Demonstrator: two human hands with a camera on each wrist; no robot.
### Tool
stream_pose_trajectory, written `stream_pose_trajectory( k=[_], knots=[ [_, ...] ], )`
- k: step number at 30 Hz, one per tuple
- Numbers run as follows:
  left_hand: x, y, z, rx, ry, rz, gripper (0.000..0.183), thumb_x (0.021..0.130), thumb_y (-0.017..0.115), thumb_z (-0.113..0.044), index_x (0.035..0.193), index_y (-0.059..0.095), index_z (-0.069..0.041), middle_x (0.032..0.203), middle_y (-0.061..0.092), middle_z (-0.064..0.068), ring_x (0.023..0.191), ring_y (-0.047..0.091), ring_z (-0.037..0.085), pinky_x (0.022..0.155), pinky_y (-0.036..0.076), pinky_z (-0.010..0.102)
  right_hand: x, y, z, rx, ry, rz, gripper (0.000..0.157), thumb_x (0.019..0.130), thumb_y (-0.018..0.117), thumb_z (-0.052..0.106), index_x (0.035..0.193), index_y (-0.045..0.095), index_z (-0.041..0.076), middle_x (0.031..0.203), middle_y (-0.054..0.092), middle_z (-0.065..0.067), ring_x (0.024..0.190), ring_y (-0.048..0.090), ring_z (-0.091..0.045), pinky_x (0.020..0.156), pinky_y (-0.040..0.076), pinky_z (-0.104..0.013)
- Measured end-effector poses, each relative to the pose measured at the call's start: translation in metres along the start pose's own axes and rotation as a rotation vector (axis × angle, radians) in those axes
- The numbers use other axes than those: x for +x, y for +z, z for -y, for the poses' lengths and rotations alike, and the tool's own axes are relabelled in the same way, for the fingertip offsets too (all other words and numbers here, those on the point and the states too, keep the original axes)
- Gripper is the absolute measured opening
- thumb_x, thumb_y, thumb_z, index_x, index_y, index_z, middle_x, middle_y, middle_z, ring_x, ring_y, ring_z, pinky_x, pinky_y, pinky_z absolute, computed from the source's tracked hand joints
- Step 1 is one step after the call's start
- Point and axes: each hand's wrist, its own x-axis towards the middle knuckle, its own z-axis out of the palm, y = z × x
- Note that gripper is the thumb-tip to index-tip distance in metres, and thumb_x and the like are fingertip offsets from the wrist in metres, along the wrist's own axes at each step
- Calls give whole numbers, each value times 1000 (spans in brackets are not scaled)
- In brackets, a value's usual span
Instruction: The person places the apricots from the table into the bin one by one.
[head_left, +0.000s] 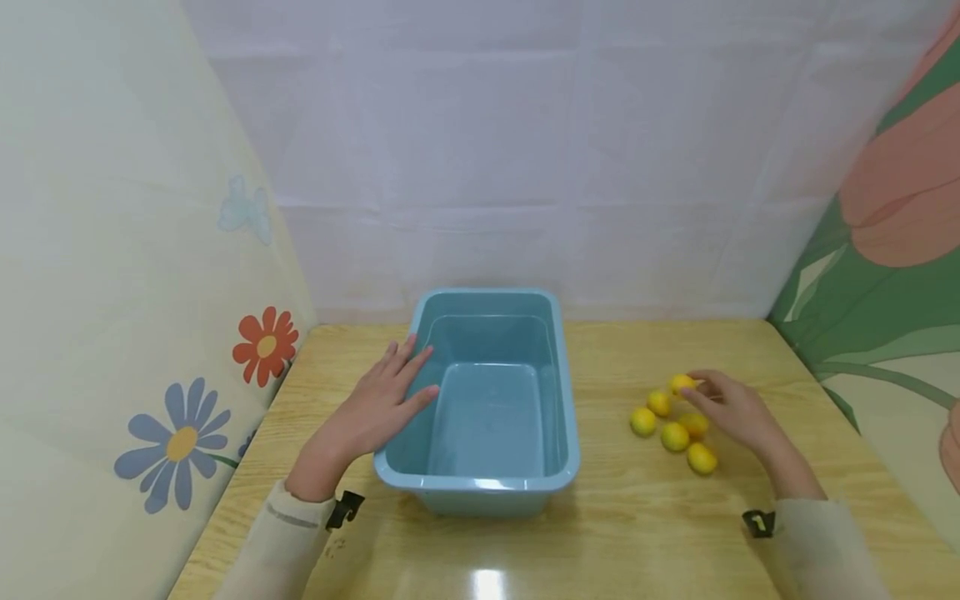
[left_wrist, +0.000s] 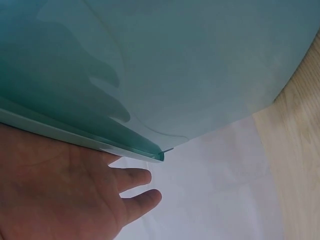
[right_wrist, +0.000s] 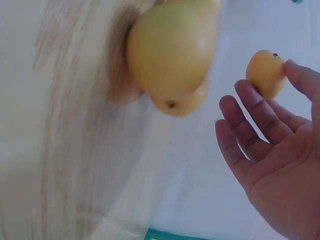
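Observation:
My left hand (head_left: 382,400) rests on the left rim of a blue plastic basin (head_left: 487,482), its fingers straight and spread over the edge. The left wrist view shows that palm (left_wrist: 60,190) against the rim, beside the basin's outer wall (left_wrist: 200,65). Over on the right, my right hand (head_left: 735,408) pinches a small yellow citrus fruit (head_left: 682,384) between thumb and fingertips. In the right wrist view the pinched fruit (right_wrist: 266,74) shows a dark stem spot. Several more yellow fruits (head_left: 674,437), some tinged green, lie in a loose group beside this hand.
The basin stands on a light wooden table (head_left: 615,533), and its inside floor (head_left: 487,417) shows bare. A white cloth wall (head_left: 465,167) rises behind the table. Printed flower panels (head_left: 180,442) flank both sides.

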Motion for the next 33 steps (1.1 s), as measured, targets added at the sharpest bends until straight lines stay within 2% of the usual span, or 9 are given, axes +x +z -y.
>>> stream_pose_trajectory(
  k=[10, 17, 33],
  knots=[
    [0, 2, 1, -4, 3, -2, 74, 105, 39, -59, 163, 22, -17, 171, 2, 8, 156, -1, 41, 119, 12, 69, -6, -2, 28, 2, -41, -45, 53, 104, 56, 42, 138, 55, 1, 119, 67, -27, 108, 65, -44, 89, 52, -61],
    [0, 2, 2, 1, 6, -4, 73, 105, 39, -58, 163, 22, -17, 171, 2, 8, 155, -1, 41, 118, 12, 69, -8, -5, 45, 12, -72, -32, 52, 104, 56, 42, 139, 55, 4, 121, 67, -26, 112, 64, -46, 92, 50, -64],
    [0, 1, 1, 3, 12, -11, 73, 105, 40, -57, 163, 24, -15, 171, 3, 10, 155, 1, 43, 118, 13, 70, -6, -10, 87, 45, -185, -33, 46, 103, 61, 37, 139, 57, 8, 116, 71, -17, 110, 65, -40, 92, 50, -64]
  ],
)
